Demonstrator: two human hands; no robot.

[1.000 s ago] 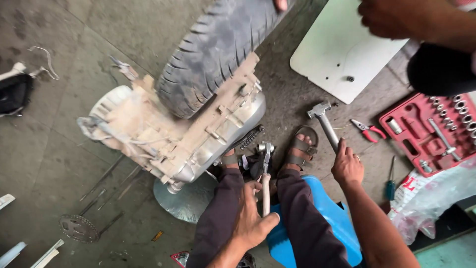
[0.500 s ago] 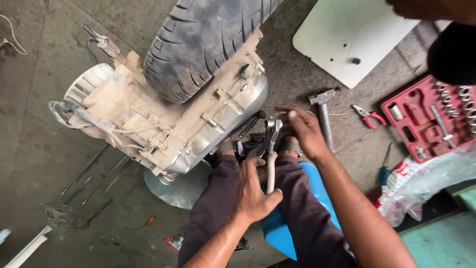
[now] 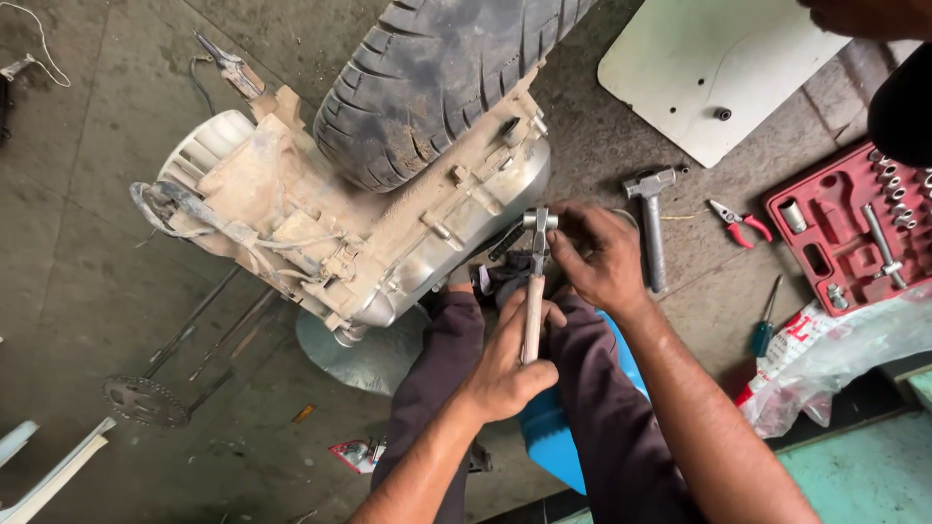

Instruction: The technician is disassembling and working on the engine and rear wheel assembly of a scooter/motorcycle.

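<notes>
Fingers of the left hand (image 3: pixel 505 374) are wrapping the ratchet wrench (image 3: pixel 533 291) handle in a closed grip, while the right hand (image 3: pixel 602 254) is pinching its head beside the dusty engine casing (image 3: pixel 388 233) on the floor (image 3: pixel 78 311); a hammer (image 3: pixel 650 218) is lying just right.

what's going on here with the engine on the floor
A seated person works on a dirty scooter engine with its tyre attached, lying on the concrete floor. The left hand grips the handle of a ratchet wrench, while the right hand pinches its head near the engine casing. A hammer, red pliers and a red socket set lie to the right.
</notes>
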